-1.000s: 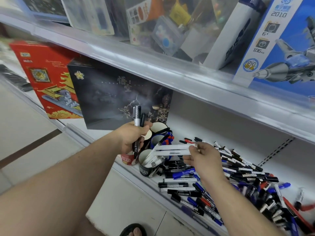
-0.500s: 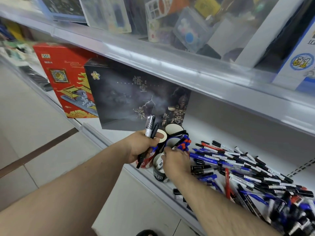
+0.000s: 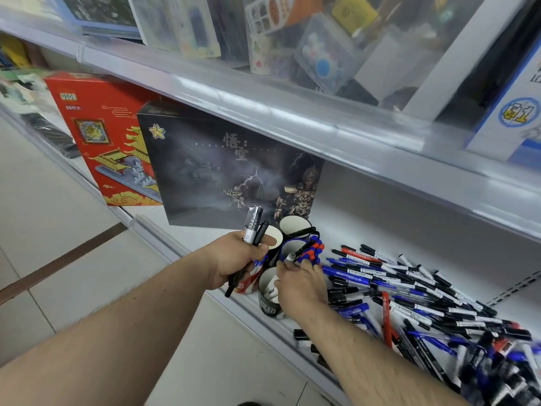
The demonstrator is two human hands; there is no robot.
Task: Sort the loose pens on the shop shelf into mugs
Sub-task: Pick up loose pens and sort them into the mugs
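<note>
Left hand (image 3: pixel 234 259) up in front of the mugs (image 3: pixel 288 250), fingers wrapped tight round a small bunch of pens (image 3: pixel 254 227), a silver-barrelled one and a black one poking up above the fist, a black tip sticking out below. Right hand (image 3: pixel 300 284) is down over the black mug (image 3: pixel 268 300) at the front of the cluster, fingers bent at the rim where white pens stand inside; whether that grip actually has a pen is hard to say from this angle, the fingertips are hidden. Just behind the black mug, a blue mug (image 3: pixel 288 249) packed with blue and red capped pens, and behind that a white-lined mug (image 3: pixel 294 227) with a black handle. A red mug (image 3: pixel 247 284) sits beside the black one, under the left hand. To the right of the mugs, the loose pens (image 3: pixel 409 291) sprawl in a big heap across the white shelf (image 3: pixel 380 218), blue, black and a few red. Behind the mugs stands a dark box (image 3: pixel 222 165), a red box (image 3: pixel 108 136) beside it
</note>
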